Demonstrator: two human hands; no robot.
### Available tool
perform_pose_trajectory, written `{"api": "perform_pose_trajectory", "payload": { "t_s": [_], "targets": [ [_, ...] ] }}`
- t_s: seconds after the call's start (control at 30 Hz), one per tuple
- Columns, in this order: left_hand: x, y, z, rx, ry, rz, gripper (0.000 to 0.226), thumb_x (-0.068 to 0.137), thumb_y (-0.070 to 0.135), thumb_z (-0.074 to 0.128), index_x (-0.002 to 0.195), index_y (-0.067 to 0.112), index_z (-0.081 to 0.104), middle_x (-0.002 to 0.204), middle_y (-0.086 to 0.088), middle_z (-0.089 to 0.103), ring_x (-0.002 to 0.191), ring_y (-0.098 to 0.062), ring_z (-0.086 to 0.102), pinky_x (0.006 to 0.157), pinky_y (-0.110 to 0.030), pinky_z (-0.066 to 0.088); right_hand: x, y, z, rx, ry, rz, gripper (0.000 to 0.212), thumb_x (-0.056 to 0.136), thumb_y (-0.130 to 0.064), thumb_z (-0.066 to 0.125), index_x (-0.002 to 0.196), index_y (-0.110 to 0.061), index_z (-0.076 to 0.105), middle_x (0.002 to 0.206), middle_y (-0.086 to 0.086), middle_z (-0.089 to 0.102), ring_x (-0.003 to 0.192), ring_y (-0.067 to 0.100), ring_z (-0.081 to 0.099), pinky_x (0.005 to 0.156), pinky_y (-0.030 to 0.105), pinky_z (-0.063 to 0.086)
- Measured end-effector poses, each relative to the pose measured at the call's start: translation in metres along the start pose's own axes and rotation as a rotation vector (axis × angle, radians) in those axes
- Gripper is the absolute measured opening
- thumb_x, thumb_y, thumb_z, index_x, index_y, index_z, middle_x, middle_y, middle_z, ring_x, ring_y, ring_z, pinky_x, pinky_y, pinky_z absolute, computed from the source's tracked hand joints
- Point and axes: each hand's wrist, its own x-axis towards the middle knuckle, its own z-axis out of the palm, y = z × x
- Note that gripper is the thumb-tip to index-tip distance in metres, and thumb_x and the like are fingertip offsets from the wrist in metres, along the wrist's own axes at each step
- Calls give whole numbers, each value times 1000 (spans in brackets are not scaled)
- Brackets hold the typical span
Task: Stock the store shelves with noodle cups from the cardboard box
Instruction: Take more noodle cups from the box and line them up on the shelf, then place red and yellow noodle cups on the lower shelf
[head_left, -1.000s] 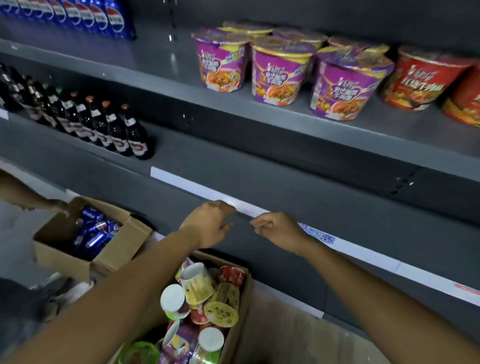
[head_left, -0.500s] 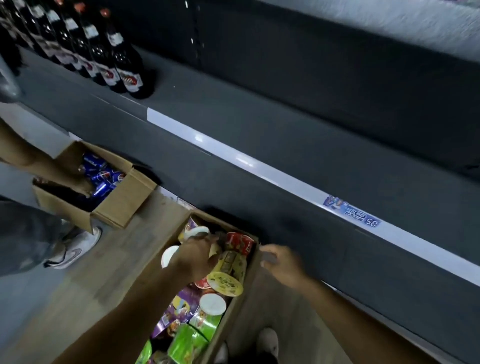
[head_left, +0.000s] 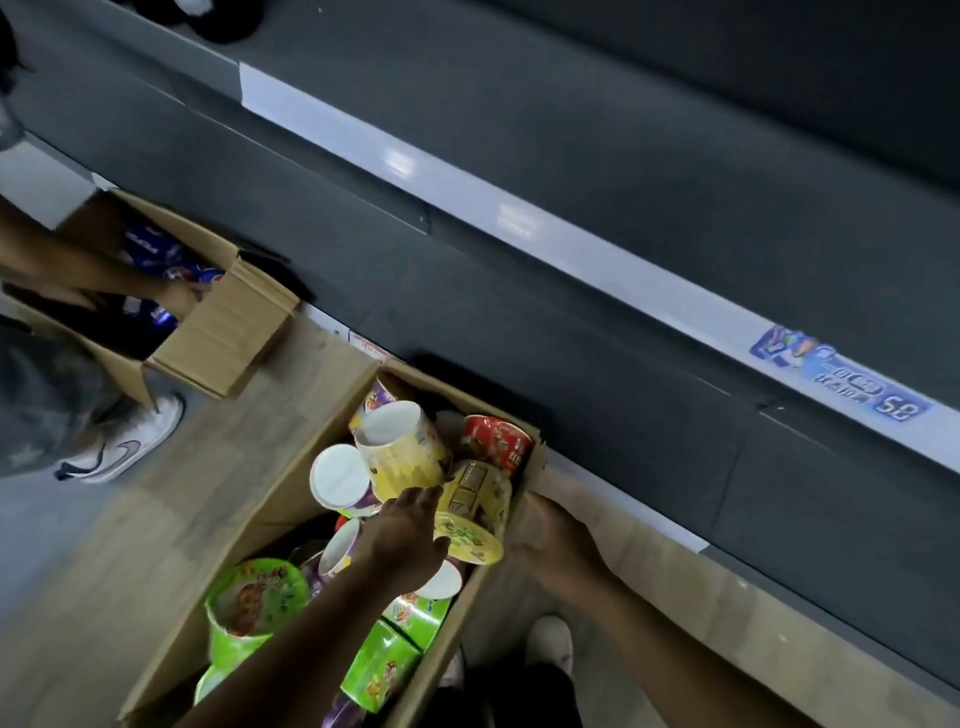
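An open cardboard box (head_left: 291, 493) stands on the wooden floor in front of the shelf, full of noodle cups lying at all angles. My left hand (head_left: 410, 530) reaches into it from below. Its straight fingers touch a yellow cup (head_left: 405, 452) and its thumb lies against a second yellow cup (head_left: 475, 512) on its side. A red cup (head_left: 496, 441) sits at the far corner, and green cups (head_left: 249, 603) fill the near end. My right hand (head_left: 553, 535) lies against the outside of the box's right wall, fingertips hidden.
The grey lower shelf (head_left: 623, 171) with a white price strip (head_left: 467, 197) and a blue label (head_left: 841, 379) runs across the top. At left, another person's arm (head_left: 62, 270) reaches into a second box (head_left: 228, 332) of blue cans beside a white shoe (head_left: 124, 452).
My view has dropped from the stocked shelves to the floor box. Both hands came down from the shelf edge; the left one went into the cups and the right one reached the box's side.
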Motion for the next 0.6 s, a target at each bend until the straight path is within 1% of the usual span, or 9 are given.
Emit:
{"api": "perform_pose_trajectory", "payload": {
  "t_s": [0.07,0.13,0.23,0.3,0.37,0.47,0.53,0.6],
  "targets": [
    [12,-5,12,-7,5,-1,69,91,38,54,149,20,22,149,-5,34,130,-27,40,102,-36,40,14,9,16,15,14,19,69,85,-18,67,144,-28,31,141,-7,43,132,14,40,98,21,38],
    [24,-10,24,-24,7,4,71,90,37,56,150,19,21,150,-5,34,131,-28,40,103,-37,40,27,18,31,50,11,36,77,83,-17,69,146,-30,26,141,-8,42,132,13,40,100,23,38],
    [42,-17,42,-43,3,1,76,88,34,60,150,20,18,150,-7,33,131,-30,40,102,-40,42,48,33,52,92,-17,74,81,82,-17,70,146,-32,24,144,-7,41,134,16,39,103,28,38],
    [52,-19,52,-47,8,-2,79,88,32,60,151,21,14,151,-8,32,132,-31,39,102,-39,42,60,43,64,111,-40,104,84,81,-18,71,147,-33,21,145,-6,40,134,17,39,103,30,39],
    [58,-20,59,-31,17,-8,81,89,31,60,151,22,8,152,-9,30,131,-31,40,100,-38,42,69,50,74,125,-53,117,88,81,-17,71,148,-35,17,146,-6,40,135,18,38,103,30,38],
    [63,-19,67,-4,24,-5,81,90,31,58,152,23,5,151,-10,31,127,-31,45,94,-36,44,79,60,86,149,-61,116,92,80,-22,72,147,-42,12,147,-8,39,135,17,38,105,35,41],
    [66,-17,70,-13,45,1,80,90,31,57,152,24,7,151,-9,32,126,-31,46,92,-36,46,80,61,87,165,-69,135,93,81,-24,71,147,-43,8,148,-8,38,136,18,38,105,38,41],
    [70,-17,73,-10,72,6,76,90,33,57,151,24,13,149,-8,35,126,-30,46,94,-36,46,79,59,83,185,-99,171,91,86,-21,67,149,-39,4,149,-4,36,137,21,36,107,39,38]
  ]
}}
